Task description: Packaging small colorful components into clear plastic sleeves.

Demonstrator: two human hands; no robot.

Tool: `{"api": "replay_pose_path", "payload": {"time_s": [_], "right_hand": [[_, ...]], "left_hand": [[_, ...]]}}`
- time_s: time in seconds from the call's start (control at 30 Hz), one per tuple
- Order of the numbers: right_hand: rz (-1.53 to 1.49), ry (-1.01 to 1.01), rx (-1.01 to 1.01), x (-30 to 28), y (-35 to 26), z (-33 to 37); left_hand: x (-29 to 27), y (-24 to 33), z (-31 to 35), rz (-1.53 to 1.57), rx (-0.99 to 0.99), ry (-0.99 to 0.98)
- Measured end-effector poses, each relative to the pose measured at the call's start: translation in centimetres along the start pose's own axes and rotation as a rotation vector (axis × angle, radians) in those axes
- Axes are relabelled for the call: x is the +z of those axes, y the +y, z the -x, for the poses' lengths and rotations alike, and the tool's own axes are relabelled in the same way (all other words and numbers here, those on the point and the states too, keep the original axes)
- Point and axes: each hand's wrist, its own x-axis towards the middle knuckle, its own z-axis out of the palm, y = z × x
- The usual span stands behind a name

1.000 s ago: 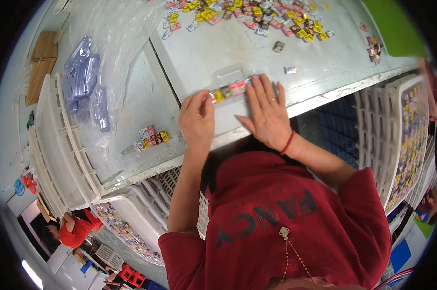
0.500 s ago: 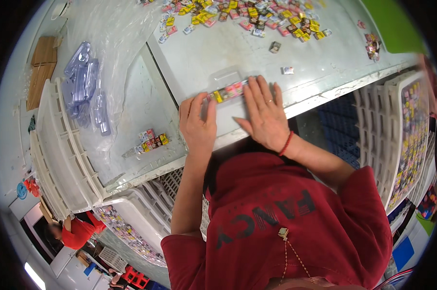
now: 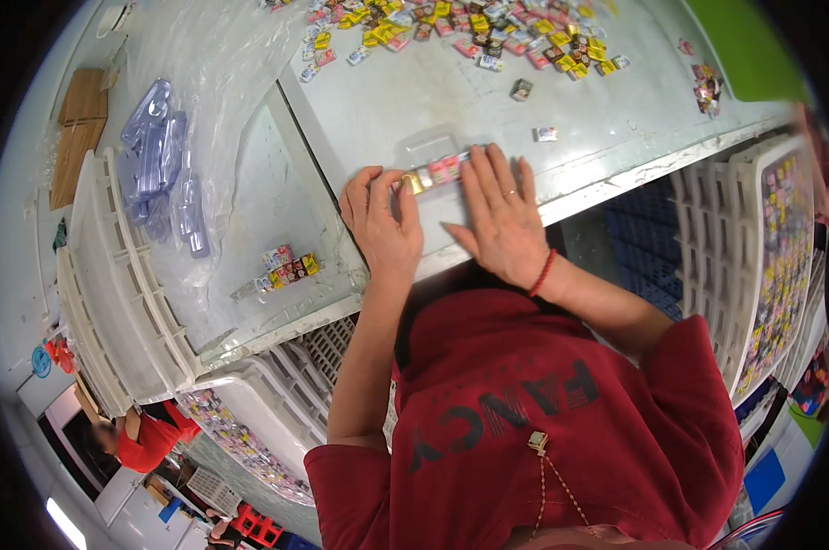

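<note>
A short row of small wrapped pieces [image 3: 444, 170], pink, yellow and other colours, lies on the table between my hands. My left hand [image 3: 385, 225] bends its fingers and thumb around the row's left end, partly hiding it. Stretched out flat, the fingers of my right hand [image 3: 503, 215] touch the right end and cover part of it. Just beyond the row is a clear plastic shell [image 3: 430, 145]. To the left, a second group of lined-up pieces [image 3: 288, 268] lies on the table.
Many loose wrapped pieces [image 3: 488, 32] are heaped at the far side. Clear plastic containers [image 3: 158, 156] lie on a plastic sheet [image 3: 240, 64] at left. Stacked white trays [image 3: 708, 238] stand at right, others [image 3: 126, 275] at left. Another person [image 3: 148, 442] is in the background.
My left hand has shifted slightly right and its fingers have moved over the row's left end. My right hand has stayed in place.
</note>
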Motion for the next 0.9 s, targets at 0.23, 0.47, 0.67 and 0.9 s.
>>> {"api": "replay_pose_path", "payload": {"time_s": [0.23,0.47,0.67,0.9], "right_hand": [[-0.009,-0.004,0.006,-0.2,0.1,0.0],[-0.025,-0.019,0.016,0.0,0.1,0.2],[-0.190,0.030,0.007,-0.7,0.7,0.4],[-0.114,0.325,0.101,-3.1,6.8,-1.2]], "left_hand": [[0.1,0.0,0.4,0.007,-0.013,0.041],[0.2,0.1,0.6,-0.034,0.025,0.029],[-0.1,-0.5,0.3,-0.038,0.078,-0.093],[-1.1,0.8,0.0,-0.315,0.270,-0.516]]}}
